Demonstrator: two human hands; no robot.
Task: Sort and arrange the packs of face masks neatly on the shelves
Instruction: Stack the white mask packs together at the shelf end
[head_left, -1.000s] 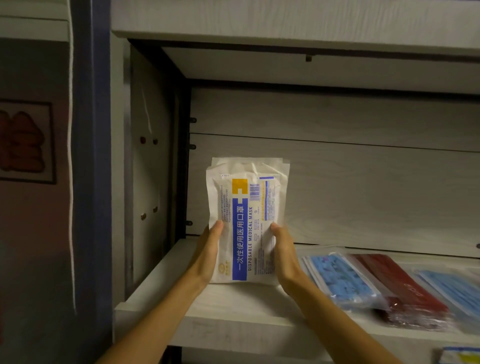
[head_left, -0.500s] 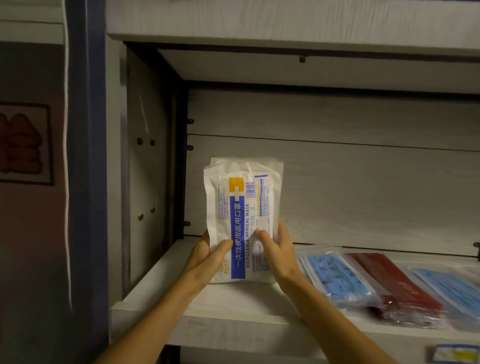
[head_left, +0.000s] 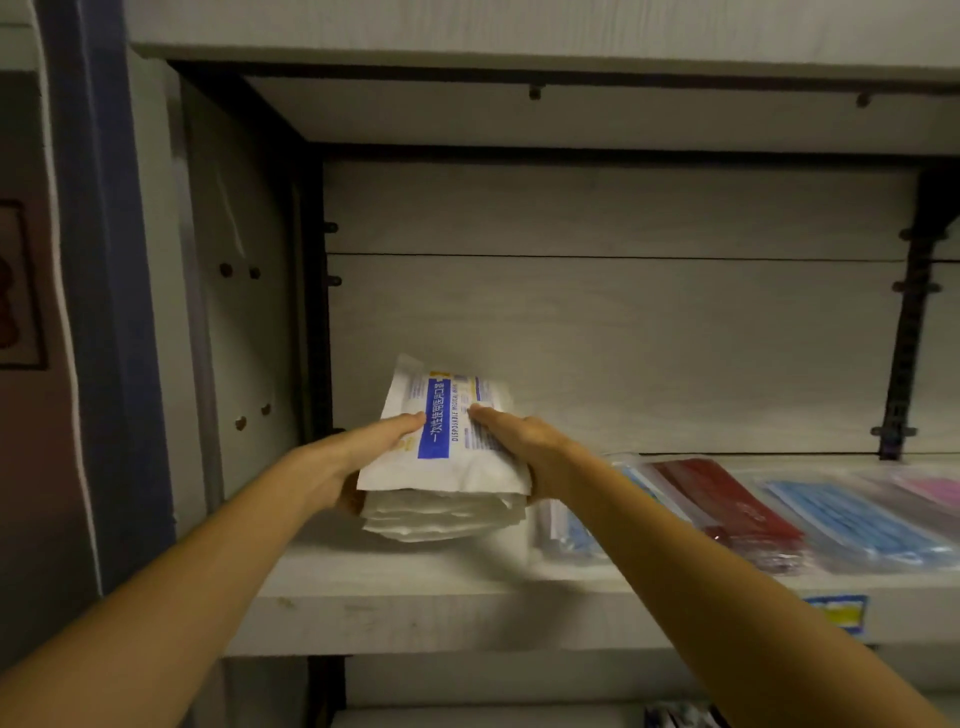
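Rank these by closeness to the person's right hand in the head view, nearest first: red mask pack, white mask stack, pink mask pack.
1. white mask stack: held by the right hand.
2. red mask pack: flat on the shelf, to its right.
3. pink mask pack: far right edge.

You have only one view, from the camera on your head. It faces forward and a little down into the shelf (head_left: 415, 587), quite near, with both forearms reaching in from the lower edge.
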